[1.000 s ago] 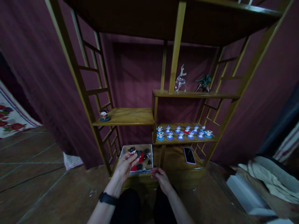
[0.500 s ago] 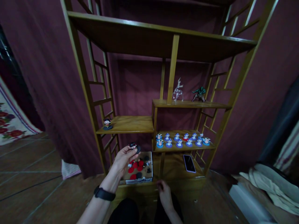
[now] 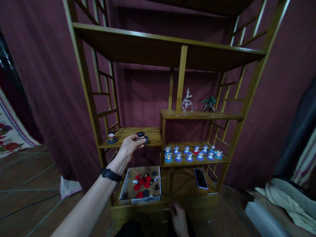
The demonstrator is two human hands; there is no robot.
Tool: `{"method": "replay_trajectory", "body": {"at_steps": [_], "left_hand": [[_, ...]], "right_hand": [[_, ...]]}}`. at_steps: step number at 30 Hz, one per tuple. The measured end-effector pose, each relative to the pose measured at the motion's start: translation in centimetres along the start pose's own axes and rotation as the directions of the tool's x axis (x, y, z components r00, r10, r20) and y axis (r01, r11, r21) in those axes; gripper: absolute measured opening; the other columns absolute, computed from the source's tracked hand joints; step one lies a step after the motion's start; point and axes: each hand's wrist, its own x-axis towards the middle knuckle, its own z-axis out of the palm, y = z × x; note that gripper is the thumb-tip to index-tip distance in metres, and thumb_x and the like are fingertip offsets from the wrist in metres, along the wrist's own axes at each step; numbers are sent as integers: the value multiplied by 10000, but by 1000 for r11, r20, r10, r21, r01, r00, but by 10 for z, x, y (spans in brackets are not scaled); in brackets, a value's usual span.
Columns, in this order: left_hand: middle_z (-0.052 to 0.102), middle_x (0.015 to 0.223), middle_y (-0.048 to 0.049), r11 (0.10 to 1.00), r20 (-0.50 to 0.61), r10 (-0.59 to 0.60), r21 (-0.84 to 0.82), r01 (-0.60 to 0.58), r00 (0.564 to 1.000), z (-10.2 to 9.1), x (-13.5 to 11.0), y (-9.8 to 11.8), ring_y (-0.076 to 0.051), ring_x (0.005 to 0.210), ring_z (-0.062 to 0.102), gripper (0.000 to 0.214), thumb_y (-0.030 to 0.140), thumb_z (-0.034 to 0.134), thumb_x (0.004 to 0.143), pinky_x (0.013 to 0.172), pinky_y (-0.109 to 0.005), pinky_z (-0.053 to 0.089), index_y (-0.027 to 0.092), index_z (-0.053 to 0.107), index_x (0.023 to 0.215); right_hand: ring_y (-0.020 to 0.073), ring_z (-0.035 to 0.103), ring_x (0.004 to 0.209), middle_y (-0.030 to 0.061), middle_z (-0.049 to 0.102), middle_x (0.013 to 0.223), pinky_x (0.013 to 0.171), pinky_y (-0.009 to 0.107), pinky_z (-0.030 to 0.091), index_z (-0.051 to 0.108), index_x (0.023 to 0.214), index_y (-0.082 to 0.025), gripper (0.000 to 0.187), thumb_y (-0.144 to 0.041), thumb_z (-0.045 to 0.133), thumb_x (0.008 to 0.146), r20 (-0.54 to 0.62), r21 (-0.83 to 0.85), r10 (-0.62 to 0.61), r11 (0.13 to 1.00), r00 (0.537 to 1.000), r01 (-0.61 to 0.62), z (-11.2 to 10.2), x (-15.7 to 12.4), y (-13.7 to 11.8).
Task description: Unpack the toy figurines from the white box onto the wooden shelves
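My left hand (image 3: 130, 146) is closed on a small black-haired figurine (image 3: 141, 134) with a round dark base. It holds the figurine at the front edge of the middle-left shelf (image 3: 150, 133). To its left, on the same shelf, stands a similar figurine (image 3: 112, 135), also on a dark base. Under my left hand is a shallow open box (image 3: 123, 184) with red and dark discs and small figure pieces inside. My right hand (image 3: 178, 215) rests low by my knee, in front of the cabinet's drawers. Its fingers are curled in, and nothing shows between them.
Two rows of small blue-based figurines (image 3: 189, 156) fill the lower right shelf. Above them stand a clear deer figurine (image 3: 187, 101) and a green-caped figure (image 3: 209, 103). A phone (image 3: 200, 178) lies on the bottom board. Wooden uprights (image 3: 181, 80) divide the shelves.
My left hand has risen from above the box to the middle-left shelf, carrying the figurine. More of the box shows now. My right hand stays low.
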Motion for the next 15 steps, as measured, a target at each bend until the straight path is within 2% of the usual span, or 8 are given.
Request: {"method": "replay_trajectory", "body": {"at_steps": [5, 8, 11, 15], "left_hand": [[665, 653, -32, 982, -12, 87, 171, -83, 996, 12, 23, -4, -136, 610, 595, 345, 229, 804, 417, 598, -255, 473, 110, 662, 708], [668, 639, -30, 962, 42, 117, 241, -124, 992, 21, 35, -8, -143, 609, 591, 359, 241, 804, 386, 629, -270, 464, 111, 659, 688], [656, 607, -24, 930, 89, 117, 341, -141, 989, 28, 49, -14, -138, 568, 568, 337, 238, 790, 386, 578, -258, 440, 109, 656, 667], [611, 525, -5, 833, 117, 135, 525, -176, 984, 35, 65, -24, -130, 511, 521, 256, 255, 762, 423, 499, -240, 369, 118, 659, 613]], "right_hand": [[203, 606, 752, 62, 629, 774, 705, 267, 431, 613, 742, -204, 228, -126, 399, 744, 7, -62, -14, 998, 1000, 14, -1, -1, 3], [196, 605, 746, 59, 623, 774, 700, 257, 425, 610, 746, -203, 240, -121, 384, 754, 3, -103, -22, 994, 1000, 22, 0, -1, 2], [189, 607, 739, 56, 623, 773, 696, 248, 421, 615, 740, -203, 252, -106, 382, 752, 11, -129, -35, 991, 999, 36, 0, -1, -1], [186, 611, 727, 57, 629, 771, 689, 244, 419, 621, 731, -203, 260, -95, 386, 749, 8, -145, -39, 989, 999, 40, 2, 0, -2]]}}
